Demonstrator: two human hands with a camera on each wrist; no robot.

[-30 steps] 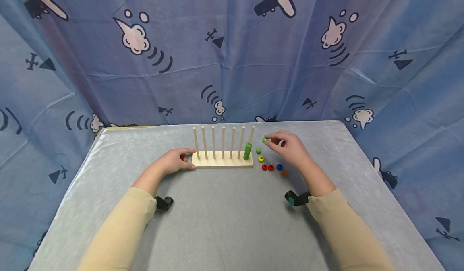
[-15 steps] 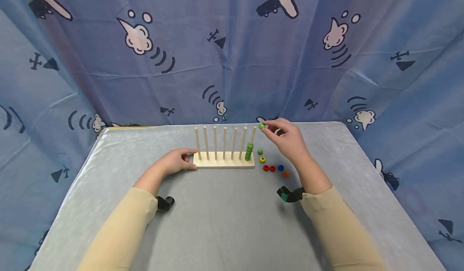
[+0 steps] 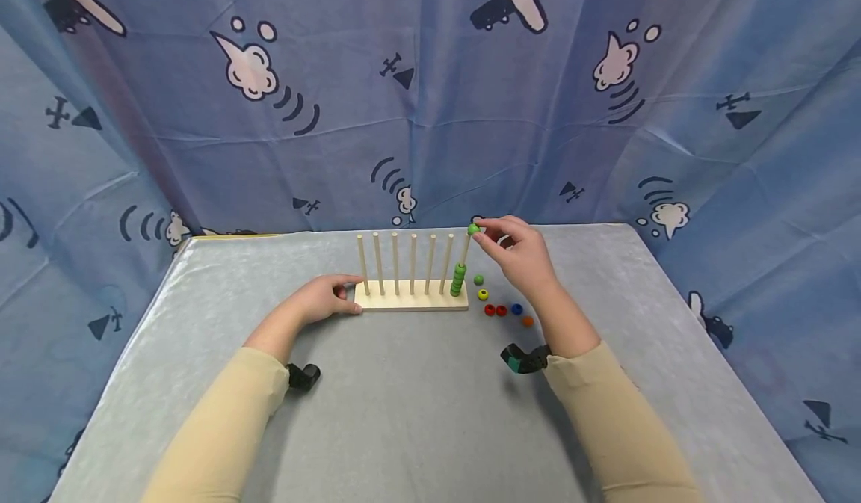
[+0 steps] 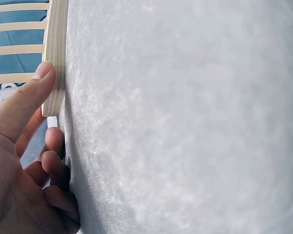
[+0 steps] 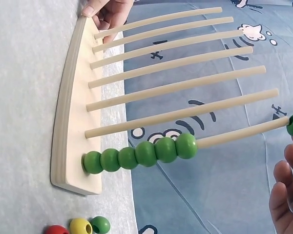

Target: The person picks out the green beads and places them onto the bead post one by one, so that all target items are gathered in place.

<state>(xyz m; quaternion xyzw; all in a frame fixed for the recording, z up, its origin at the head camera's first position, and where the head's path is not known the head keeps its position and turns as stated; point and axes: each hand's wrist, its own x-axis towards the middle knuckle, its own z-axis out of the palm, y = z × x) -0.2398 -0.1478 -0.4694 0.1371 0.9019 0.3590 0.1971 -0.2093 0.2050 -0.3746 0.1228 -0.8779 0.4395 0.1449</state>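
A pale wooden board [image 3: 412,303] carries a row of several upright pegs. My left hand [image 3: 326,298] grips its left end, thumb on the front edge in the left wrist view. Several green beads [image 5: 146,154] are stacked low on the rightmost peg [image 5: 244,132]. My right hand [image 3: 522,256] pinches another green bead [image 3: 474,229] between thumb and forefinger. That bead sits right at the tip of the rightmost peg, its hole facing the peg end in the right wrist view.
Right of the board lie a loose green bead [image 3: 479,279], a yellow bead [image 3: 483,294], two red beads [image 3: 489,310], a blue bead [image 3: 516,309] and an orange bead [image 3: 528,321]. A patterned blue curtain [image 3: 430,114] hangs behind the table [image 3: 417,413].
My right hand has lifted the pinched green bead up and left, from beside the rightmost peg to its tip. The left hand keeps its grip on the board.
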